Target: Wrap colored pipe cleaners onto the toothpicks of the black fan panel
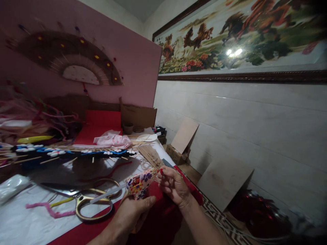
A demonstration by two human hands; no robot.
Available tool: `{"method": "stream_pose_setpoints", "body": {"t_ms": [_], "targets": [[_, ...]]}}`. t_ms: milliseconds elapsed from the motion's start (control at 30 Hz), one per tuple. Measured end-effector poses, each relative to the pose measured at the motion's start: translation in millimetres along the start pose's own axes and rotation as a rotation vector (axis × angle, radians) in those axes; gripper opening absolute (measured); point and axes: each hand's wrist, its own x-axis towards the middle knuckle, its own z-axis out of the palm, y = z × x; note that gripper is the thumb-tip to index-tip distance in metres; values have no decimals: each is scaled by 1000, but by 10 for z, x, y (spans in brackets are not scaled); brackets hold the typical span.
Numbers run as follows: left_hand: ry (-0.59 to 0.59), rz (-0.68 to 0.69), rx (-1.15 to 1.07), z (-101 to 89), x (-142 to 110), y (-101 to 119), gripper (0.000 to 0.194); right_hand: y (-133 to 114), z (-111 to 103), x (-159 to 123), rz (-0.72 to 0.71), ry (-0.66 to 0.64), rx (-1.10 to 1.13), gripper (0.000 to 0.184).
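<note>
A flower-patterned hot glue gun [139, 183] sits in my left hand [134, 211], whose fingers wrap round its handle. From its back end a translucent glue stick [107, 195] sticks out to the left, above the scissors. My right hand [175, 185] is closed in a pinch at the gun's nozzle end, on a small red piece [161, 172] too small to make out. Large gold-handled scissors [94, 204] lie on the white sheet [15, 217] left of my hands. Beside them are a pink fuzzy strip [52, 210] and a yellow one [62, 201].
A dark band with white flowers and thin sticks [76, 153] spans the table's left side. Behind it are a pink spotted cloth [112, 139], red card [102, 119] and cardboard [139, 115]. A decorated fan [71, 51] hangs on the pink board. Boards [224, 180] lean at the right wall.
</note>
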Motion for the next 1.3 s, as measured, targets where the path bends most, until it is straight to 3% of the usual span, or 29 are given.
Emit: {"method": "stream_pose_setpoints", "body": {"t_ms": [133,400,733,1300], "targets": [[-27,-14,46,8,0,2,51,-4,11,-2,4,-1,12,15],[-23,-12,23,24,-28,29,44,-4,19,0,-1,2,19,15],[21,0,23,67,-85,135,36,-8,21,7,6,20,37,16],[90,-31,79,81,-57,85,33,-12,24,2,-9,46,38,15]]}}
